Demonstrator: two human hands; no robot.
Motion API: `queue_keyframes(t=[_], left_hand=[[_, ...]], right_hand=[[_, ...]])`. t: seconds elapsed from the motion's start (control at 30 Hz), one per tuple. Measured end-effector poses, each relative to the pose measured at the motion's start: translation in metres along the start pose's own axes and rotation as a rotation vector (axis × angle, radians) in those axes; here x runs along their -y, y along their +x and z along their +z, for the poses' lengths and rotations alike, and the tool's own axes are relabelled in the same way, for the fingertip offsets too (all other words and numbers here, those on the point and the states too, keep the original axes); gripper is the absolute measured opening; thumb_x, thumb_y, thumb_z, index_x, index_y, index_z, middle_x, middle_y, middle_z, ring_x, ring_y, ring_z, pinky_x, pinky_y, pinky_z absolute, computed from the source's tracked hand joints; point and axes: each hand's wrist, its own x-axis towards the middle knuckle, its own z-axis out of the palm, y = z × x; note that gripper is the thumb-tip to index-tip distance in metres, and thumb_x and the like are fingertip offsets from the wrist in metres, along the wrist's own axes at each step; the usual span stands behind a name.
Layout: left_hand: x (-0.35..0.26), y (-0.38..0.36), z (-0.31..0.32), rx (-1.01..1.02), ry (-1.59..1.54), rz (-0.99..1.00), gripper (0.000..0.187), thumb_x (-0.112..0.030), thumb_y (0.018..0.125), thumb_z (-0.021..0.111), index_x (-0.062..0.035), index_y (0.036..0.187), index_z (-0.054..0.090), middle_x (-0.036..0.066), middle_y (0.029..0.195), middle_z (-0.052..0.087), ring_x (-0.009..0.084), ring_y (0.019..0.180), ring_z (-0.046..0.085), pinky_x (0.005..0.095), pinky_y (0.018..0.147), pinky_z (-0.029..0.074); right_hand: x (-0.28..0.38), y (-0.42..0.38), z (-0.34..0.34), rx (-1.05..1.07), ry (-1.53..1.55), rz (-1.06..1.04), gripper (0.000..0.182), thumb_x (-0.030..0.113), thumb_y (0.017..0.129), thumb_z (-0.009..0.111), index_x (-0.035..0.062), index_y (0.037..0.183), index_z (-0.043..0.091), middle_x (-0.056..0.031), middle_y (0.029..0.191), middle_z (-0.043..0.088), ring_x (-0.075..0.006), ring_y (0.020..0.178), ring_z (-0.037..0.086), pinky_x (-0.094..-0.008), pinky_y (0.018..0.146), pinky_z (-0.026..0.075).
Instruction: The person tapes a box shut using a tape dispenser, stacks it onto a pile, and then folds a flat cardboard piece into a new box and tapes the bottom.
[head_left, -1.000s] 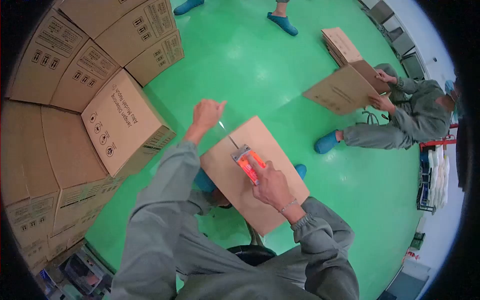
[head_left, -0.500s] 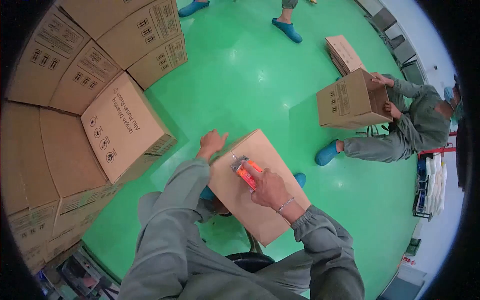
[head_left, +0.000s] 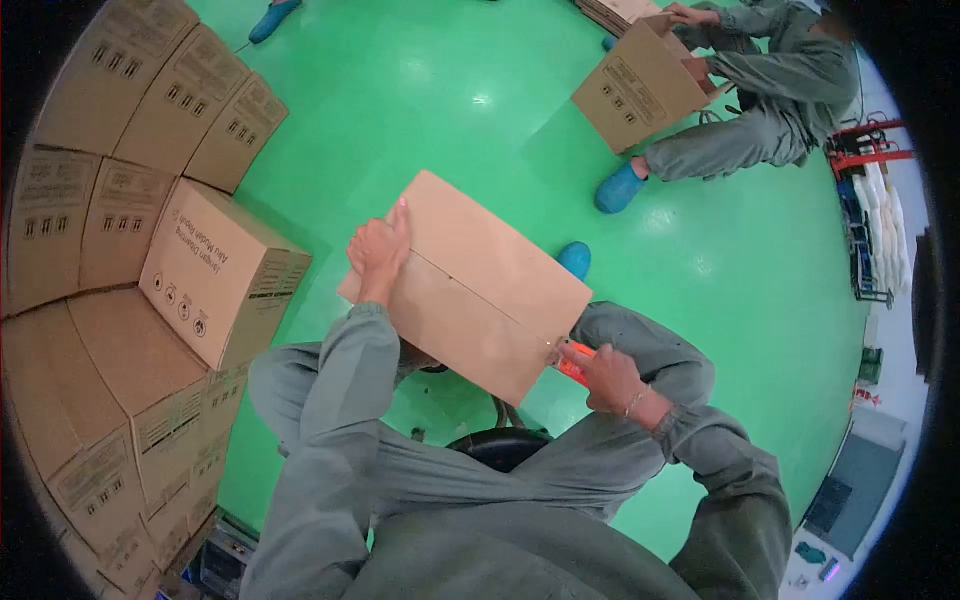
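Note:
A closed brown cardboard box (head_left: pixel 470 270) stands between my knees, turned at an angle, with a seam running along its top. My left hand (head_left: pixel 380 252) grips its left edge, the thumb lying on the top face. In my right hand (head_left: pixel 612 380) is an orange tape dispenser with a metal head (head_left: pixel 571 362), held at the near right end of the seam, by the box's edge. My right index finger rests along the dispenser. The box's underside is hidden.
Printed cardboard boxes (head_left: pixel 110 230) are stacked on my left. A co-worker (head_left: pixel 770 90) sits at the upper right, hands on an open box (head_left: pixel 640 85). Flat cardboard (head_left: pixel 615 12) lies behind it. A black stool (head_left: pixel 500 448) is under me. A rack (head_left: pixel 870 230) stands far right.
My right hand has moved the tape dispenser along the seam from the far left to the near right edge. My left hand has closed onto the box's edge. The view has shifted.

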Motion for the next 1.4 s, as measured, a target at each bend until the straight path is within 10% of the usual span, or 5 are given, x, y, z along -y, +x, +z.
queue_keyframes(t=[0.3, 0.67, 0.83, 0.97, 1.4], left_hand=[[0.006, 0.052, -0.017, -0.095, 0.077, -0.049, 0.084, -0.072, 0.088, 0.033, 0.0029, 0.096, 0.072, 0.026, 0.105, 0.066, 0.0395, 0.102, 0.063, 0.0489, 0.087, 0.048], [0.007, 0.048, -0.028, -0.082, 0.009, -0.052, 0.082, -0.068, 0.091, 0.031, 0.0025, 0.094, 0.072, 0.026, 0.1, 0.068, 0.0401, 0.096, 0.065, 0.0478, 0.084, 0.049], [0.017, 0.048, -0.036, -0.036, -0.039, -0.077, 0.08, -0.067, 0.092, 0.031, 0.0011, 0.097, 0.072, 0.024, 0.102, 0.068, 0.0375, 0.101, 0.065, 0.0473, 0.088, 0.049], [0.024, 0.039, -0.022, -0.02, -0.132, -0.036, 0.082, -0.069, 0.09, 0.031, 0.0009, 0.099, 0.072, 0.023, 0.105, 0.068, 0.0378, 0.104, 0.063, 0.0468, 0.091, 0.048], [0.072, -0.235, -0.252, -1.001, -0.471, 0.262, 0.06, -0.045, 0.079, 0.071, 0.0034, 0.112, 0.062, 0.024, 0.088, 0.066, 0.0395, 0.084, 0.065, 0.0462, 0.074, 0.051]], right_hand=[[-0.023, 0.106, 0.152, -0.617, 0.411, -0.147, 0.08, 0.006, 0.071, 0.067, 0.0307, 0.142, 0.038, -0.0208, 0.104, 0.045, -0.0408, 0.076, 0.061, -0.0473, 0.061, 0.052], [-0.026, 0.207, 0.245, -0.528, 0.041, -0.018, 0.025, 0.022, 0.082, 0.064, 0.008, 0.103, 0.061, -0.0155, 0.093, 0.058, -0.0349, 0.08, 0.061, -0.0464, 0.062, 0.051], [-0.04, 0.108, 0.155, -0.14, 1.452, 0.381, 0.036, 0.013, 0.079, 0.054, 0.0076, 0.114, 0.06, -0.0051, 0.082, 0.062, -0.0201, 0.052, 0.058, -0.035, 0.045, 0.047], [0.01, 0.072, 0.119, -0.369, 2.491, -0.22, 0.054, 0.009, 0.071, 0.05, 0.0057, 0.125, 0.051, -0.0119, 0.114, 0.06, -0.0267, 0.09, 0.063, -0.039, 0.074, 0.057], [0.062, 0.048, -0.062, -0.842, 2.023, -0.89, 0.08, 0.019, 0.071, 0.062, 0.0058, 0.144, 0.033, -0.0117, 0.126, 0.055, -0.026, 0.109, 0.059, -0.0396, 0.09, 0.052]])
